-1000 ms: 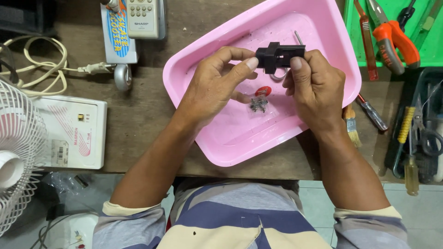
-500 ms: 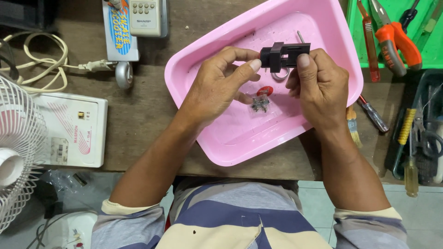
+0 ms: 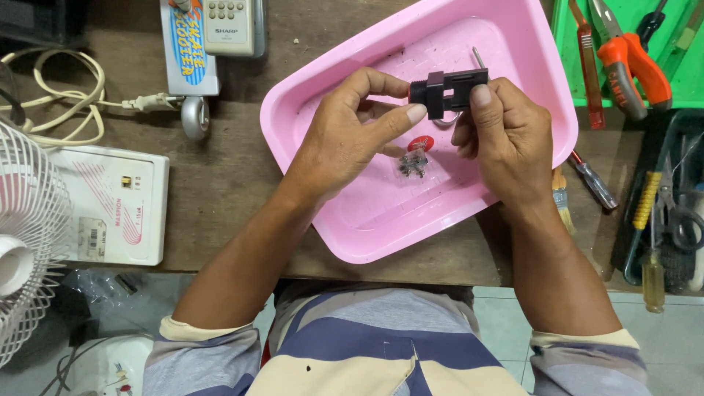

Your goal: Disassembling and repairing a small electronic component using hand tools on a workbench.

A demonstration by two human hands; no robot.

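Over a pink plastic tray (image 3: pixel 513 44) on a wooden bench, both hands hold a small black plastic part (image 3: pixel 446 89). My left hand (image 3: pixel 352 136) pinches its left end between thumb and forefinger. My right hand (image 3: pixel 502 136) grips its right end, the thumb lying across the top. Under the hands, inside the tray, lie a small red piece (image 3: pixel 420 143) and a cluster of small metal screws (image 3: pixel 413 165). A thin metal pin (image 3: pixel 478 57) rests in the tray behind the black part.
Orange-handled pliers (image 3: pixel 631 62) and screwdrivers lie on a green tray (image 3: pixel 623 15) at the top right. A brush (image 3: pixel 562 202) and more tools sit right of the pink tray. A white fan (image 3: pixel 18 242), a white box (image 3: pixel 110 205), a cable (image 3: pixel 59 95) and a remote (image 3: pixel 233 26) are at the left.
Both hands stay on the black part over the tray; they have shifted it very slightly, and the left fingers have adjusted their pinch.
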